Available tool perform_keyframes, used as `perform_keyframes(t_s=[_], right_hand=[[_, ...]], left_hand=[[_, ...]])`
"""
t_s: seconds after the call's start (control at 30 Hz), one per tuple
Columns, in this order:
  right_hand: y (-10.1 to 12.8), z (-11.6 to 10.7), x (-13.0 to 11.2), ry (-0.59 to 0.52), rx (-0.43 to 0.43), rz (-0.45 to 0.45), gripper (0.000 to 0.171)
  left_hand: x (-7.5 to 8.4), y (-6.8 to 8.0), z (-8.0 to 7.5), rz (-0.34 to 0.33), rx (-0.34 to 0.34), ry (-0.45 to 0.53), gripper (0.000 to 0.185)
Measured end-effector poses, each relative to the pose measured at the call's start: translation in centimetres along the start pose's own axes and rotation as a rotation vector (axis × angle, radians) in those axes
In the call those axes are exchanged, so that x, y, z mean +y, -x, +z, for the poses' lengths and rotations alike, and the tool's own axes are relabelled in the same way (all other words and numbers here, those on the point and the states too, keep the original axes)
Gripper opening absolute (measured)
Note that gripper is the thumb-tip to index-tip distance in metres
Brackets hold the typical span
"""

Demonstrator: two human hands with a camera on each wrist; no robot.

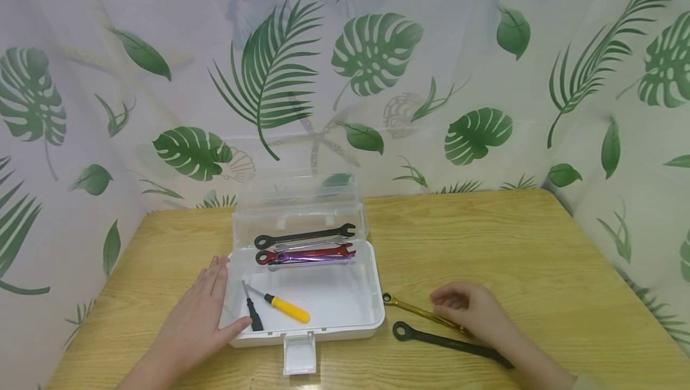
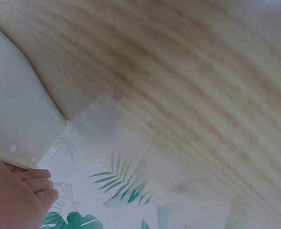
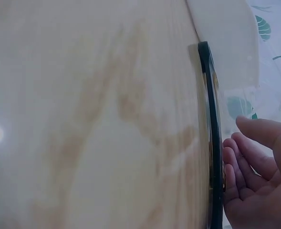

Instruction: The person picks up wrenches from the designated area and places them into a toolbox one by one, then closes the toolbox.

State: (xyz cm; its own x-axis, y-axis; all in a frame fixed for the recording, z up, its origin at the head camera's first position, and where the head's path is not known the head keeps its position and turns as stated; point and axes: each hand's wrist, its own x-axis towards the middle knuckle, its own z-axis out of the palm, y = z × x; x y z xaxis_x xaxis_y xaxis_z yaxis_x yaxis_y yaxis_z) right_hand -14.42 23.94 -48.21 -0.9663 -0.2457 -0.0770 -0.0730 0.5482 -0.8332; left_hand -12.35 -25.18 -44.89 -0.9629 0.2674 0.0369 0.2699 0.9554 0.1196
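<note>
A white plastic toolbox [image 1: 345, 335] stands on the table with its clear lid raised. My left hand [image 1: 196, 312] rests along its left side, fingers extended and thumb over the front rim; the left wrist view shows the fingertips at the box wall. Right of the box lie a gold wrench [image 1: 412, 308] and a larger black wrench [image 1: 447, 340]. My right hand [image 1: 474, 312] is at the gold wrench's far end, fingers loosely bent, thumb apart from them in the right wrist view. Inside the box lie a yellow-handled screwdriver [image 1: 290, 309] and a black-handled screwdriver [image 1: 253, 315].
Several wrenches lie toward the back of the box, among them a black wrench [image 1: 304, 236], a red wrench [image 1: 318, 252] and a purple one. The front latch [image 1: 299, 355] hangs down. A leaf-patterned curtain [image 1: 409, 78] stands behind the wooden table [image 1: 458, 228].
</note>
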Motion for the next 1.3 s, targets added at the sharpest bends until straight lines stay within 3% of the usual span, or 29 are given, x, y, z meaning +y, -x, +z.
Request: perform_keyframes(t_s=[0.57, 0.97, 1.3], right_hand=[[-0.1, 0.3, -0.3, 0.135, -0.054, -0.069, 0.018], [-0.3, 0.8, -1.2, 0.307, -0.049, -0.097, 0.007], [0.0, 0.8, -1.1, 0.263, -0.043, -0.074, 0.011]], left_hand=[[0.0, -0.1, 0.1, -0.005, -0.002, 0.004, 0.112], [0.0, 0.0, 0.0, -0.002, 0.002, 0.003, 0.111], [-0.1, 0.1, 0.1, 0.014, 0.015, 0.001, 0.109]])
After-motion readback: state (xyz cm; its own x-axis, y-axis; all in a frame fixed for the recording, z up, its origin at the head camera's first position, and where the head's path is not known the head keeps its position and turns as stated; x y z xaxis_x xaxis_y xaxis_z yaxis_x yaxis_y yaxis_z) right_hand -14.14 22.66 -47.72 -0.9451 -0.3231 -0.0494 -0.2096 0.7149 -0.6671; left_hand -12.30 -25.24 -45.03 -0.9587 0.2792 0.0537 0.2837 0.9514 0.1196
